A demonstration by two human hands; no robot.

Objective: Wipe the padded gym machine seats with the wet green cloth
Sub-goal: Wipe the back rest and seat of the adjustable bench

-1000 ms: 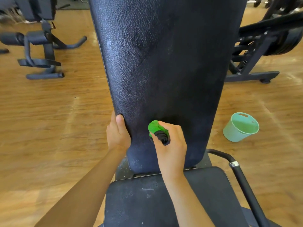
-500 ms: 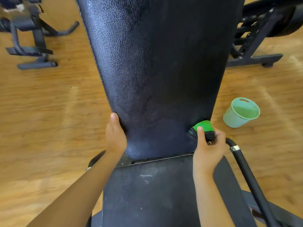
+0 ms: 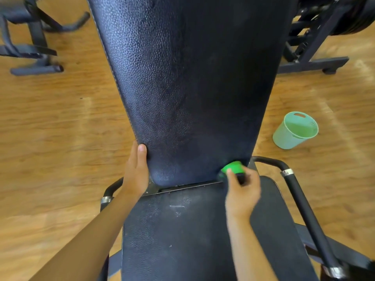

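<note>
A black padded backrest [image 3: 190, 82] rises in front of me, with the black seat pad [image 3: 182, 236] below it. My left hand [image 3: 136, 171] grips the backrest's lower left edge, thumb on the front face. My right hand [image 3: 242, 191] holds the bunched green cloth [image 3: 233, 166], which has a dark part under my fingers, against the backrest's lower right corner, just above the gap to the seat. The right hand is blurred.
A mint-green bucket [image 3: 294, 131] lies tilted on the wooden floor at right. Black handle bars [image 3: 300, 199] flank the seat. Another machine's frame [image 3: 312, 63] stands at back right, and a bench frame [image 3: 34, 49] at back left.
My right hand swept the green cloth from the lower middle of the backrest to its lower right corner. The left hand kept its grip on the left edge. My view tilted down.
</note>
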